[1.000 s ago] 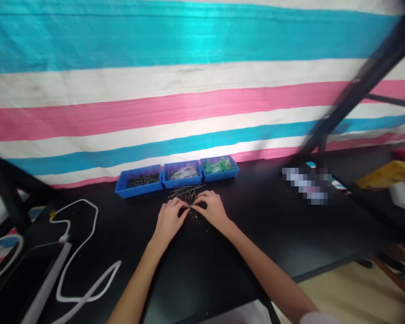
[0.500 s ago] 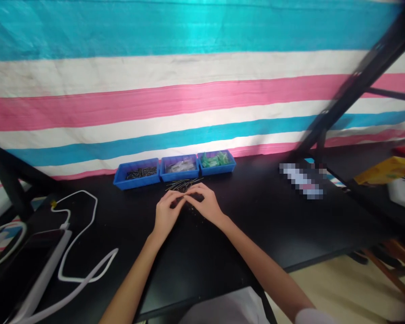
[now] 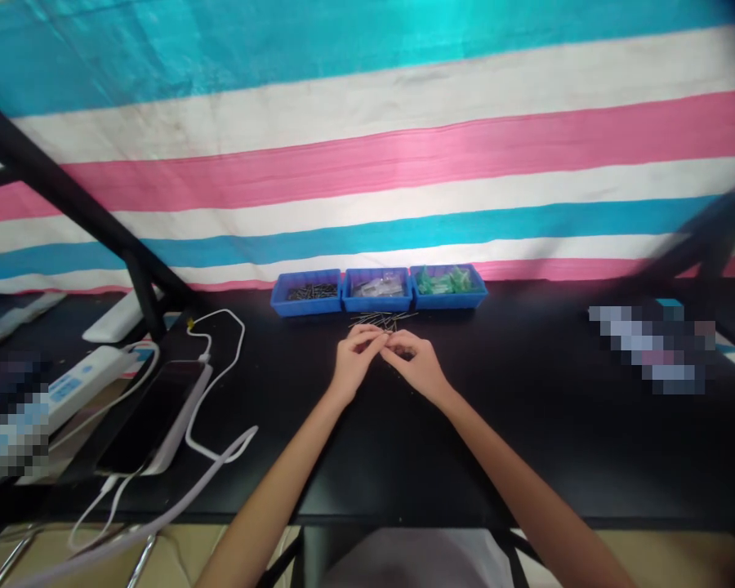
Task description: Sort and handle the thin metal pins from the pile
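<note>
Two hands, mine: left hand (image 3: 349, 367) and right hand (image 3: 425, 371), fingertips together, contents indiscernible; now nearer the loose metal pins (image 3: 373, 318), 12 o'clock, apparently easier to reach. Three blue bins (image 3: 309, 308), 10 to 2 o'clock: dark pins (image 3: 314, 291), clear packets (image 3: 383, 286), green plastic pieces (image 3: 444, 282).

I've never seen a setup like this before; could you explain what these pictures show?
There is no robot: a person works bare-handed, and every picture comes from one camera worn on the head, looking forward and down. The left hand and right hand meet at the fingertips; whatever they pinch is too small to make out. Just beyond lie thin dark sticks on a black table, before three blue trays in a row. A phone with white cables lies to the left.
</note>
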`<state>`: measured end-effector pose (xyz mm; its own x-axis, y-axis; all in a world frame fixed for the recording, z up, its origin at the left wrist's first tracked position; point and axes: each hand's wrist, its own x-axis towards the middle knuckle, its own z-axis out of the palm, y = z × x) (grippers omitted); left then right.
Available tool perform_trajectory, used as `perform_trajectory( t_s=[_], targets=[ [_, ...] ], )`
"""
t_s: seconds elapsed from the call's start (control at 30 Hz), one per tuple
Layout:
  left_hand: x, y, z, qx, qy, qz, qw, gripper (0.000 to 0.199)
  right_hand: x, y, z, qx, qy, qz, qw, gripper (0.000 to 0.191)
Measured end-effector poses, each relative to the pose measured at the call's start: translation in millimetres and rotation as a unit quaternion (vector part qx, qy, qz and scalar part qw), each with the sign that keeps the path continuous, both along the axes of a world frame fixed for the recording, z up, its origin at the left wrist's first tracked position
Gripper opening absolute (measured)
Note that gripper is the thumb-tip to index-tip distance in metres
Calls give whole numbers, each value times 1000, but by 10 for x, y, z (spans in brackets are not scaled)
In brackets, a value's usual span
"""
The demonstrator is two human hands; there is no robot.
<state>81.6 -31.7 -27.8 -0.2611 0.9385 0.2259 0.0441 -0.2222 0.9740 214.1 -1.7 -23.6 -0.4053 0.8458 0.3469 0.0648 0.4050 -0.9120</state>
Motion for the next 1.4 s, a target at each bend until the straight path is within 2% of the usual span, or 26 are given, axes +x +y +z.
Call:
perform_trajectory(
  t_s=[0.17,0.27,0.37,0.47,0.67,0.73,0.83,0.93,1.03,1.1,1.17,1.27,1.33,1.4],
  targets=[
    [57,-38,76,-24,-91,-2,996,9,-14,-23,8,-50,14,52,997,13],
    [50,-38,95,-28,-106,9,994,11,-16,-14,-15,-64,22,45,997,15],
    [7,-21,84,-10,-67,22,997,13,-7,13,-43,-71,39,13,997,17],
    [-47,-7,59,-4,16,31,999,15,9,36,-58,-72,54,-26,996,20],
    [-141,-11,43,-12,106,10,994,21,15,50,-88,-54,40,-74,995,23],
    [-186,-1,49,-18,98,34,994,24,16,64,-99,-52,34,-87,994,25],
    [-289,64,60,-10,58,116,992,29,32,89,-97,-48,29,-110,992,26],
    [-448,195,90,11,30,197,980,33,53,103,-76,-33,22,-121,992,27],
    [-665,350,163,25,28,246,969,36,63,105,-59,-20,18,-121,992,27],
    [-814,425,235,21,64,271,960,41,66,107,-53,-12,11,-121,992,27],
    [-917,450,311,11,142,285,948,51,75,111,-48,1,-5,-122,993,26],
    [-900,383,381,23,275,272,922,60,105,118,-37,33,-50,-122,991,21],
    [-770,290,372,46,332,233,913,47,134,121,-36,57,-98,-122,986,18],
    [-591,186,314,53,373,167,911,28,161,120,-44,80,-153,-122,977,18]
  ],
)
